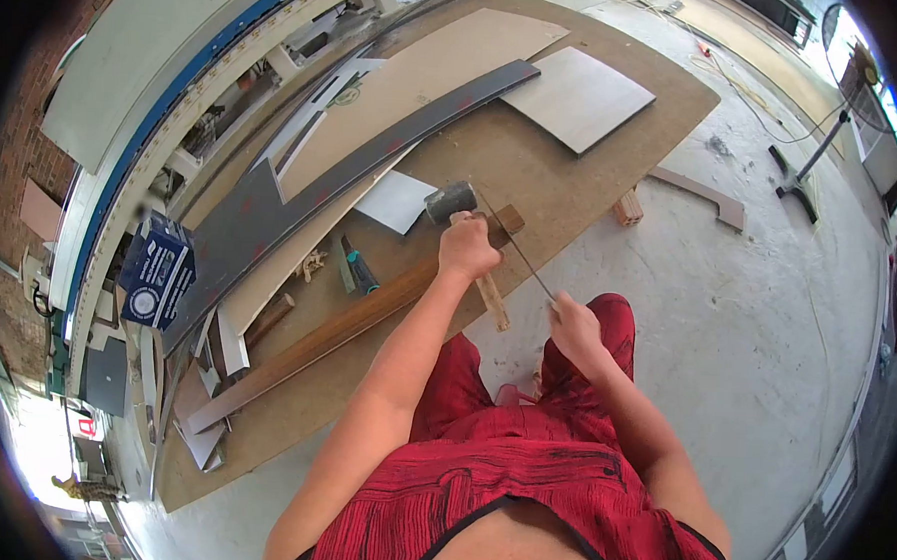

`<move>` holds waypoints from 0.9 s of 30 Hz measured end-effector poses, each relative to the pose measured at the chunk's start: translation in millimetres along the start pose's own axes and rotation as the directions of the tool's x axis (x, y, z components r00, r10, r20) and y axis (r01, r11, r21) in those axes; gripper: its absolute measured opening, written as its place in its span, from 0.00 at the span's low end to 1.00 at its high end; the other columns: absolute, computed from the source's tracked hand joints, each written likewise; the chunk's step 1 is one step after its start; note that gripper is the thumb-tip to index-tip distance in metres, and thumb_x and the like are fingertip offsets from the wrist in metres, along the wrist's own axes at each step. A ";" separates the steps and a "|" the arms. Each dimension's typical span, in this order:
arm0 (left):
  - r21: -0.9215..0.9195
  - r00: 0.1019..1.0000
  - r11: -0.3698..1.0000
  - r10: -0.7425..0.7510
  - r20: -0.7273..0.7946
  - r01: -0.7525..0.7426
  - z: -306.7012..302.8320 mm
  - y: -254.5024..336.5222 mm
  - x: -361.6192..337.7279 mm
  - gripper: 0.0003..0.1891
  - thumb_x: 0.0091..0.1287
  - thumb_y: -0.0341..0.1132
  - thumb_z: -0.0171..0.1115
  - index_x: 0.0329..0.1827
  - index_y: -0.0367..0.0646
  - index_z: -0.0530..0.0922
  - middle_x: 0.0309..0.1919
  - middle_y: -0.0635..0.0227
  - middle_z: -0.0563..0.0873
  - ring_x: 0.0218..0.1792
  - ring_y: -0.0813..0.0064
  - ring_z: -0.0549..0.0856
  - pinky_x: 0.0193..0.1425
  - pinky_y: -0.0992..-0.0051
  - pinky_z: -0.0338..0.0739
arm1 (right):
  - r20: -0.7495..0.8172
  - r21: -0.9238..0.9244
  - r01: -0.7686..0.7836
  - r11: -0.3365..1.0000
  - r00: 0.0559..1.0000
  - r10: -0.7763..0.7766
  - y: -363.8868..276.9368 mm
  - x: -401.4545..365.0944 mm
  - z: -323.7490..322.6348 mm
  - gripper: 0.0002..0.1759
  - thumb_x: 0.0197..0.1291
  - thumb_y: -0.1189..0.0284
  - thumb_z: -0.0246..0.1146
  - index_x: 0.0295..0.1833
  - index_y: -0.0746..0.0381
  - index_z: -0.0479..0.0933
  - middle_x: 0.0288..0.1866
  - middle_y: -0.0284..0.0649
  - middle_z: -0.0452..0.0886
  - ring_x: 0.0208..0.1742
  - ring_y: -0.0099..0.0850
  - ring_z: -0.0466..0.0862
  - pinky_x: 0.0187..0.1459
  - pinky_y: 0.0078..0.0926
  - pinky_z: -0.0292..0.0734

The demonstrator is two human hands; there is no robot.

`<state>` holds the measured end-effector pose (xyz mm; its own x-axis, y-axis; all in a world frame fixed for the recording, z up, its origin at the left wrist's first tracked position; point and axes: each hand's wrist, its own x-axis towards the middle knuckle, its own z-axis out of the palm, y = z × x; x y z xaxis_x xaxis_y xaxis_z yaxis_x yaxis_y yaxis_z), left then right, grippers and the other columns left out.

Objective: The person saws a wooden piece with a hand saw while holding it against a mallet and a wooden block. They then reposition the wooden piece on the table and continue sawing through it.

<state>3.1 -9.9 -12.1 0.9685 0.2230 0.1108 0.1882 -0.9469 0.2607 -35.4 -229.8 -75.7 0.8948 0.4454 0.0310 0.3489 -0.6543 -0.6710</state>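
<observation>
My left hand (470,246) is closed around the wooden handle of a mallet, above the near edge of the table. The dark mallet head (450,202) shows beyond my fingers, and the handle's lower end (493,307) sticks out below them. My right hand (575,324), right of the table edge, is closed on a long thin dark rod-like tool (531,267). This tool slants up and left, passing close to my left hand; its exact kind cannot be made out. Beneath my left forearm a long brown wooden beam (336,327) lies along the table.
On the table (583,186) lie a long dark panel (374,162), a pale square board (582,98), a small light board (397,200), a teal-handled tool (361,272) and offcuts. A blue box (159,272) stands left. A fan stand (798,185) is on the floor at right.
</observation>
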 end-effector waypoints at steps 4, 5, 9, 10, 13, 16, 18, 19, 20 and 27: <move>0.038 1.000 0.999 -0.006 0.015 0.006 0.9 -2.7 0.3 0.25 0.39 0.40 0.68 0.40 0.37 0.75 0.40 0.55 0.80 0.48 0.57 0.78 0.51 0.64 0.76 | -0.053 0.043 0.031 0.999 0.998 -0.029 -25.9 51.1 12.3 0.08 0.59 0.68 0.51 0.37 0.62 0.66 0.26 0.57 0.76 0.33 0.58 0.77 0.34 0.54 0.68; 0.036 1.000 0.999 -0.009 0.020 0.008 2.3 -3.8 -0.1 0.25 0.39 0.40 0.68 0.40 0.37 0.75 0.40 0.55 0.80 0.48 0.57 0.78 0.51 0.64 0.76 | -0.044 0.037 0.036 0.999 0.998 -0.035 -25.2 51.7 12.9 0.08 0.59 0.68 0.51 0.37 0.62 0.66 0.26 0.57 0.76 0.33 0.58 0.77 0.34 0.54 0.68; 0.015 1.000 1.000 -0.018 0.020 0.018 -0.1 -2.1 -1.3 0.25 0.39 0.41 0.68 0.41 0.37 0.75 0.41 0.55 0.80 0.49 0.58 0.78 0.51 0.64 0.75 | -0.011 0.012 0.029 0.999 1.000 -0.029 -8.0 11.7 3.6 0.09 0.59 0.67 0.52 0.36 0.63 0.65 0.25 0.56 0.76 0.32 0.57 0.77 0.33 0.53 0.68; 0.006 1.000 1.000 -0.019 0.024 0.019 1.1 -2.9 -0.8 0.25 0.39 0.41 0.68 0.41 0.37 0.75 0.41 0.55 0.80 0.50 0.58 0.78 0.51 0.64 0.75 | -0.010 0.007 0.013 1.000 1.000 -0.013 3.1 -7.7 2.2 0.09 0.60 0.67 0.52 0.35 0.62 0.65 0.25 0.56 0.76 0.32 0.57 0.77 0.32 0.53 0.68; 0.010 0.999 1.000 -0.022 0.032 0.021 -1.6 -1.3 0.8 0.25 0.40 0.42 0.68 0.41 0.38 0.75 0.41 0.56 0.80 0.51 0.59 0.77 0.51 0.64 0.75 | 0.018 -0.016 -0.070 0.997 0.997 0.070 10.6 -41.1 -7.5 0.09 0.60 0.68 0.53 0.35 0.62 0.66 0.24 0.55 0.76 0.31 0.56 0.77 0.32 0.53 0.69; 0.010 1.000 1.000 -0.010 0.028 0.009 -1.0 -0.2 -2.0 0.25 0.40 0.42 0.68 0.41 0.38 0.75 0.41 0.56 0.80 0.50 0.58 0.77 0.51 0.64 0.75 | 0.011 0.002 -0.041 0.999 0.999 0.040 7.6 -30.6 -5.4 0.08 0.59 0.68 0.53 0.35 0.61 0.66 0.25 0.56 0.76 0.32 0.56 0.77 0.32 0.53 0.69; 0.019 0.999 1.000 -0.014 0.032 0.013 -1.3 0.0 -1.0 0.25 0.40 0.42 0.68 0.40 0.38 0.75 0.41 0.56 0.80 0.49 0.58 0.78 0.51 0.64 0.75 | 0.004 0.011 -0.014 1.000 1.000 0.014 -5.1 4.7 -0.4 0.07 0.58 0.69 0.53 0.37 0.61 0.66 0.26 0.56 0.76 0.33 0.57 0.77 0.33 0.53 0.69; 0.032 0.999 0.999 -0.026 0.046 0.025 -0.6 -0.4 -0.4 0.25 0.40 0.42 0.68 0.40 0.38 0.76 0.41 0.56 0.80 0.49 0.57 0.78 0.51 0.64 0.75 | 0.013 0.008 -0.024 1.000 1.000 0.024 -15.3 24.0 3.9 0.06 0.57 0.70 0.52 0.37 0.61 0.66 0.27 0.56 0.76 0.34 0.57 0.77 0.34 0.53 0.69; 0.046 0.997 0.998 -0.041 0.060 0.038 -0.4 -0.7 0.7 0.25 0.40 0.42 0.68 0.40 0.38 0.76 0.40 0.55 0.80 0.48 0.57 0.78 0.51 0.64 0.75 | -0.013 0.019 -0.014 1.000 1.000 0.014 -19.9 40.5 12.6 0.06 0.57 0.70 0.52 0.38 0.61 0.66 0.27 0.56 0.76 0.34 0.57 0.77 0.35 0.53 0.69; 0.018 0.999 1.000 -0.024 0.033 0.023 -4.4 1.9 -2.4 0.23 0.40 0.40 0.67 0.38 0.38 0.76 0.40 0.55 0.80 0.49 0.57 0.78 0.50 0.64 0.76 | 0.019 0.008 0.010 1.000 1.000 -0.010 -7.9 6.7 -2.7 0.07 0.55 0.71 0.52 0.38 0.61 0.66 0.27 0.55 0.77 0.33 0.55 0.78 0.35 0.53 0.70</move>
<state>0.4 -11.2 -7.7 0.9686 0.2377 0.0733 0.2134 -0.9454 0.2462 -31.4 -223.2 -68.2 0.8857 0.4637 0.0235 0.3555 -0.6446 -0.6768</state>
